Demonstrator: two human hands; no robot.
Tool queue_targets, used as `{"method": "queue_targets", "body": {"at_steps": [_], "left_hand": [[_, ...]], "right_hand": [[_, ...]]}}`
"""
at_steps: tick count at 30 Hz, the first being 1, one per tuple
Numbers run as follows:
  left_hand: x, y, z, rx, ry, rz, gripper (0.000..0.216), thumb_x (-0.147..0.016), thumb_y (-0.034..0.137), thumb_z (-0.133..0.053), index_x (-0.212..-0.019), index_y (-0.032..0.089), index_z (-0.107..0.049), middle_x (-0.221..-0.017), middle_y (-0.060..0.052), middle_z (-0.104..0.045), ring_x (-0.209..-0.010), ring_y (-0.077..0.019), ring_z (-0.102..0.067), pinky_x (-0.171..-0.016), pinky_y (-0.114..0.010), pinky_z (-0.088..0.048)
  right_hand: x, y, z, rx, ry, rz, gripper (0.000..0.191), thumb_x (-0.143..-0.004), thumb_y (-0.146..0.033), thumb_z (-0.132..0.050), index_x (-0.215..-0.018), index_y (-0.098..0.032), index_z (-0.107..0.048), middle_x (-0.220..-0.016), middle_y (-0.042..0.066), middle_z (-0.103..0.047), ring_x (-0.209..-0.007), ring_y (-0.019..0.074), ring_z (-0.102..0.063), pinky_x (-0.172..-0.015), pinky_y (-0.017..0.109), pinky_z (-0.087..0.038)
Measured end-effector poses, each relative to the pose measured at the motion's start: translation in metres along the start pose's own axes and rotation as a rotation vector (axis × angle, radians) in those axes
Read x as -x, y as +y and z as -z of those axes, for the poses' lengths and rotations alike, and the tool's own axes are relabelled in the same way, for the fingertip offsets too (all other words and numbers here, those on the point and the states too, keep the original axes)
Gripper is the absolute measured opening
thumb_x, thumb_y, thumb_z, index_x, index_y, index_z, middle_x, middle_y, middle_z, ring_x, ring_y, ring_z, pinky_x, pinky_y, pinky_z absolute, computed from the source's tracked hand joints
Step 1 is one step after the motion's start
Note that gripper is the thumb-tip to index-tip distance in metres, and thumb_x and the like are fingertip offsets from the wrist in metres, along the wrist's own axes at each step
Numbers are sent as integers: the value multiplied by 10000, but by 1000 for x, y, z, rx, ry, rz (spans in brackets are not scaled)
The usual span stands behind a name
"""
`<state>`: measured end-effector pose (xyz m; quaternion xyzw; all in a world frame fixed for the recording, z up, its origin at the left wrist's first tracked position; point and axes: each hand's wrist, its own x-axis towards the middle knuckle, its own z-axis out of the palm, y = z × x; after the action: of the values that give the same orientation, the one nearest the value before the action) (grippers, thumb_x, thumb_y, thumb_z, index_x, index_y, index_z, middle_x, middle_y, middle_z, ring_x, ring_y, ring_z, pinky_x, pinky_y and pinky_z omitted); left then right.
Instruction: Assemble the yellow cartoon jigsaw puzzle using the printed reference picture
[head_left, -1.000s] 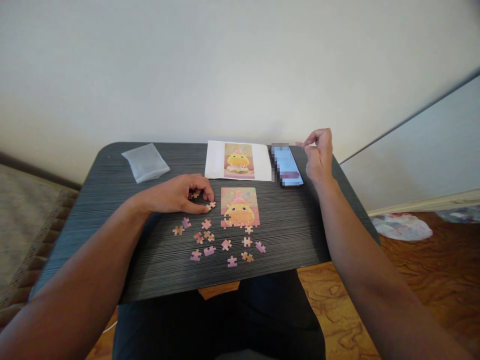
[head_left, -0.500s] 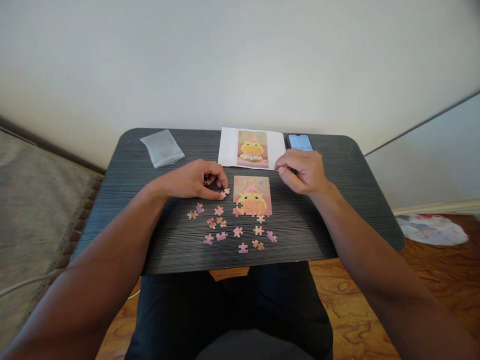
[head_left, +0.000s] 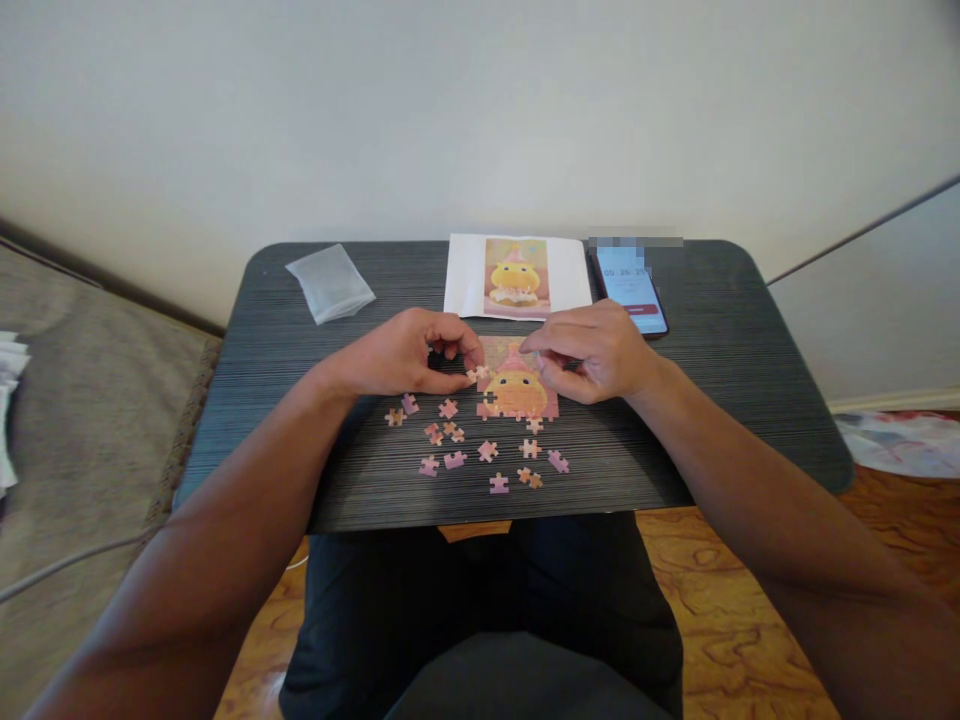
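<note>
My left hand [head_left: 420, 350] pinches a small pale jigsaw piece [head_left: 477, 374] between thumb and fingertips, at the left edge of the partly assembled puzzle [head_left: 517, 395]. The puzzle shows a yellow animal with a pink hat. Its left side has a notch, and its lower edge is uneven. My right hand [head_left: 589, 350] hovers over the puzzle's upper right, index finger and thumb apart, the other fingers curled; I see nothing held in it. Several loose pieces [head_left: 487, 452] in pink, purple and orange lie below and left of the puzzle. Part of the puzzle is hidden by the right hand.
Behind the puzzle lies a white sheet [head_left: 465, 280] with the printed picture. A lit phone [head_left: 630, 285] is to its right, a clear plastic bag [head_left: 331, 283] to its left. The dark table [head_left: 637, 460] stands against a wall, beside a grey sofa [head_left: 90, 440].
My left hand has brought its piece right, up to the puzzle's edge. My right hand has moved left over the puzzle, its fingers loosening, and the phone is more exposed. The view has shifted slightly.
</note>
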<state>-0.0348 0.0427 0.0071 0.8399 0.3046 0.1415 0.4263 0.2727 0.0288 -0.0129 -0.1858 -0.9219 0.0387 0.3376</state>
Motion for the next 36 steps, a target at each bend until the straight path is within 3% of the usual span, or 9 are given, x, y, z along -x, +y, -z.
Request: {"method": "queue_targets", "body": {"at_steps": [11, 19, 30, 36], "left_hand": [[-1, 4, -2, 53, 52, -13, 177, -870, 304, -833, -1016, 212, -793, -964, -23, -788, -846, -138, -643, -771, -298, -505], [3, 1, 12, -36, 3, 31, 150, -903, 331, -790, -954, 196, -830, -977, -45, -800, -848, -145, -653, -774, -296, -487], [7, -15, 23, -94, -21, 101, 171, -868, 365, -808, -902, 200, -839, -950, -47, -807, -844, -159, -693, -784, -288, -506], [9, -19, 27, -113, -25, 154, 279, -857, 365, -834, -1077, 193, -818, -931, -35, -786, -844, -170, -687, -745, -289, -496]], "right_hand": [[-3, -5, -10, 55, -44, -5, 104, -962, -253, -709, -1015, -210, -786, -725, -50, -674, -641, 119, -615, -591, 288, -379], [4, 4, -5, 104, 48, 18, 93, -927, -214, -667, -893, -222, -753, -673, -46, -672, -573, 122, -581, -554, 308, -363], [17, 12, -4, 158, 38, -127, 166, -940, -337, -659, -826, -273, -762, -622, -16, -673, -528, 158, -560, -540, 353, -387], [15, 14, -3, 141, 116, -67, 104, -919, -272, -677, -852, -260, -756, -632, -35, -678, -500, 133, -544, -531, 332, -371]]}}
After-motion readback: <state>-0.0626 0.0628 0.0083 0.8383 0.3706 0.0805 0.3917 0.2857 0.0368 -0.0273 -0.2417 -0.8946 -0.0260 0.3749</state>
